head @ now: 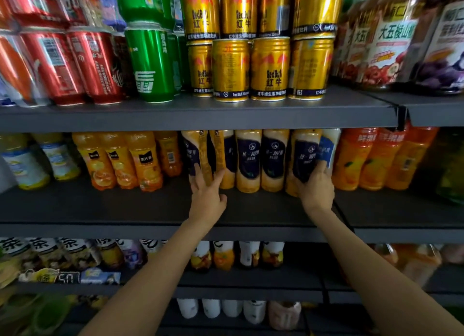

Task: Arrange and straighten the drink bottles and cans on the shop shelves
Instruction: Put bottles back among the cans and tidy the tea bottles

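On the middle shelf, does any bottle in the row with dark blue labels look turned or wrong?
Yes. The two leftmost yellow plastic bottles with dark blue labels, at the left hand, show label seams, not the fronts.

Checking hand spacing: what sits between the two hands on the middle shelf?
Head view: two upright tan bottles stand between left hand and right hand.

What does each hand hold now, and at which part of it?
The left hand touches the lower body of a milk tea bottle with straight fingers. The right hand grips another bottle at its lower body.
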